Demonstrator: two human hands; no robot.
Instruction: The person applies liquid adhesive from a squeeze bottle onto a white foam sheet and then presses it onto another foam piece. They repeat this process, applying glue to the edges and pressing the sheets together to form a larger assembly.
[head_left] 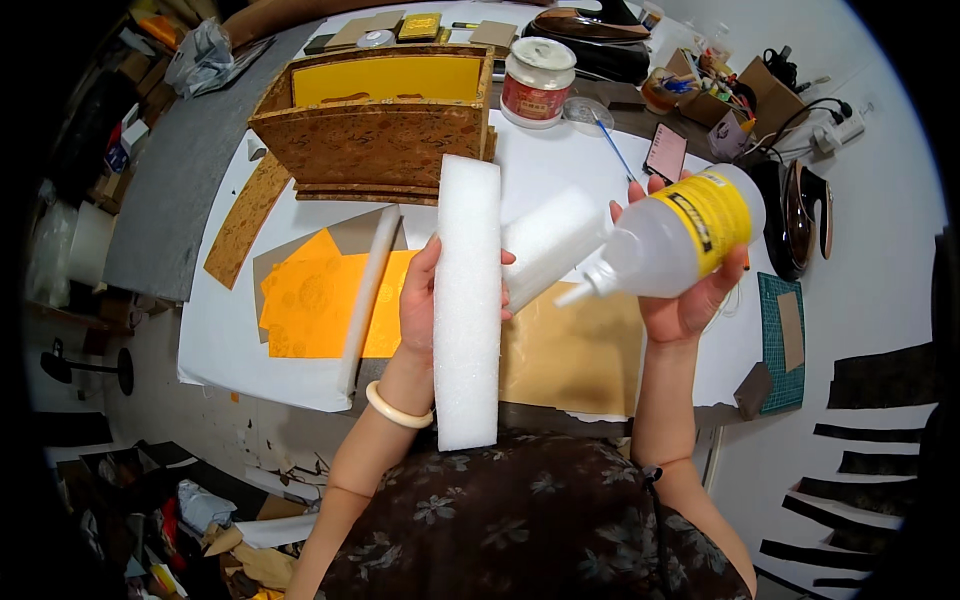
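My left hand (420,300) is wrapped round a long white foam block (468,320), held upright in front of my chest, fingertips showing at its right edge. In my right hand (680,310) is a clear squeeze bottle (650,245) with a yellow label. It tilts so that its narrow white nozzle points down and left, apart from the foam. Behind the held block a second white foam block (565,235) lies at a slant, partly over a sheet of brown paper (570,365).
A brown patterned box (380,140) with yellow lining stands at the back, beside a white-lidded jar (539,85). Orange patterned sheets (310,300) and a thin white strip (368,305) lie left. A green cutting mat (783,350) and black iron (795,215) are right.
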